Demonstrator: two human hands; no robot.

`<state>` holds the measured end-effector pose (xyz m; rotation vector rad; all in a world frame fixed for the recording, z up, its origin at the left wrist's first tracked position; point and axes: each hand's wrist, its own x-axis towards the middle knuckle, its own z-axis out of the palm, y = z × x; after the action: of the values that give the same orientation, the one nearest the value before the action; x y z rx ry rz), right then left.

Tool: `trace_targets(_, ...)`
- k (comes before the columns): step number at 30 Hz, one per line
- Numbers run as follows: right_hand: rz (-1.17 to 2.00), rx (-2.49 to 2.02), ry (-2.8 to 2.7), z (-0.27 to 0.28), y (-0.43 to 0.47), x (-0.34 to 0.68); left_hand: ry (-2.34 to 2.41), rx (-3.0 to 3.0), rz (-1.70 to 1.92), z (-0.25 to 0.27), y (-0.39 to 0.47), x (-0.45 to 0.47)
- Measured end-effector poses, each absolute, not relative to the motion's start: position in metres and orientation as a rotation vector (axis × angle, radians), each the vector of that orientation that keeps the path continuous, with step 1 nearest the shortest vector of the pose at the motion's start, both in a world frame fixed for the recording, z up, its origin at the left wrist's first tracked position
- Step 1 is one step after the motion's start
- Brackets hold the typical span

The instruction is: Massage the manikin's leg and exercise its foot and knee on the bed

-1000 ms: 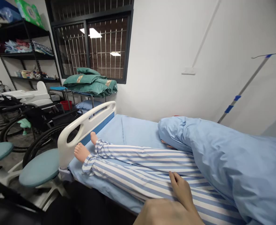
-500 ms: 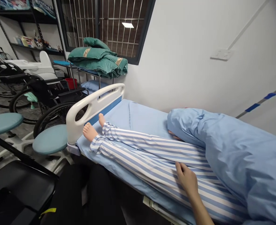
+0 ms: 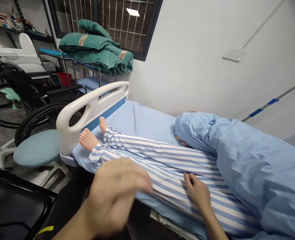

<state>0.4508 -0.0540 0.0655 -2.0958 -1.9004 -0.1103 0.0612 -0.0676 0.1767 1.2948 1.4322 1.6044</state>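
Note:
My left hand (image 3: 117,195) is raised in front of the bed's near edge, blurred by motion. Its fingers stretch to the right, loosely bent, and nothing shows in them. My right hand (image 3: 198,190) rests on the blue-and-white striped trousers (image 3: 160,156) of a figure lying on the bed. Its fingers are curled, and whether they pinch the cloth is hidden. Two bare feet (image 3: 88,140) stick out of the trouser cuffs by the footboard. A light blue quilt (image 3: 245,150) is bunched over the figure's upper part; a few fingertips (image 3: 182,141) peek out from its edge.
A white footboard (image 3: 72,113) closes the bed's left end. Beyond it stand a round stool (image 3: 37,148) and a wheelchair (image 3: 49,96). Folded green quilts (image 3: 94,50) lie on a rack below the barred window. A white wall (image 3: 187,50) runs along the far side.
My left hand has come into view from below and now covers part of the near trouser leg. My right hand stays on the trousers. The view has shifted slightly.

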Motion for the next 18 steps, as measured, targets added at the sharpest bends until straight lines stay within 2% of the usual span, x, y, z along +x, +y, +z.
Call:
trace_targets(3, -0.043, -2.117, -1.933, 0.068, -0.047, 0.449, 1.312, 1.369, 1.520, 0.170, -0.072, 0.070)
trace_targets(7, 0.189, -1.941, -1.989, 0.087, -0.017, 0.409, 1.440, 1.024, 1.640, 0.139, -0.025, 0.055)
trace_targets(11, 0.447, -1.504, -2.109, 0.118, 0.037, 0.294, 1.483, 0.858, 1.799, 0.115, 0.001, 0.045)
trace_targets(15, 0.490, -1.101, -2.191, 0.143, 0.095, 0.145, 1.477, 0.830, 1.854, 0.103, 0.000, 0.044)
trace_targets(18, 0.502, -1.007, -2.204, 0.136, 0.126, 0.064, 1.499, 0.845, 1.868, 0.091, -0.003, 0.038)
